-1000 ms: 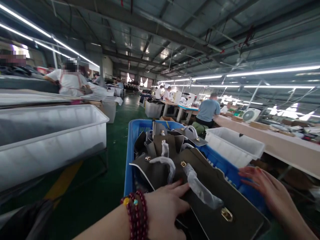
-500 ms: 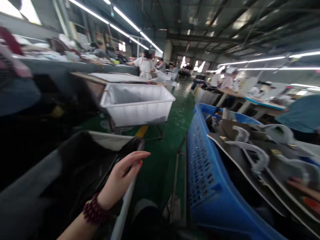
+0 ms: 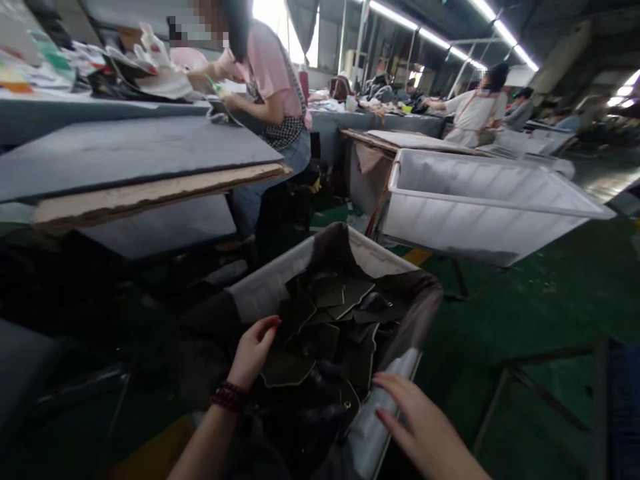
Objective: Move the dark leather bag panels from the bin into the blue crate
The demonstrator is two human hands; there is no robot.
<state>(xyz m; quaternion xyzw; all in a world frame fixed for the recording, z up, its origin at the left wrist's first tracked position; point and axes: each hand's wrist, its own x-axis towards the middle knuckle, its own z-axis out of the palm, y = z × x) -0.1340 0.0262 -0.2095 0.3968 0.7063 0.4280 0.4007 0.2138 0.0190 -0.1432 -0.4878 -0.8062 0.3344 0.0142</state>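
Observation:
A white bin (image 3: 387, 420) stands in front of me, draped inside with dark cloth (image 3: 423, 307). Dark flat pieces with pale edges (image 3: 320, 343) lie jumbled in it; their kind is unclear. My left hand (image 3: 253, 351), wearing a dark red bead bracelet (image 3: 229, 396), hovers over the bin's left part, fingers loosely curved and nothing visible in them. At the right rim is my right hand (image 3: 413, 417), its thumb and fingers parted and empty. Whether its fingertips touch the rim I cannot tell.
Ahead to the right stands a white tub (image 3: 465, 213) on a metal frame. At left, a grey-topped board (image 3: 150, 150) juts out near a person in a pink top (image 3: 270, 67) working at a long bench. A metal frame (image 3: 540, 393) stands on the green floor at right.
My view has swung left and down, so the blue basket has mostly left the picture. The contents of the lined bin now show, and my right hand has come in at its right rim.

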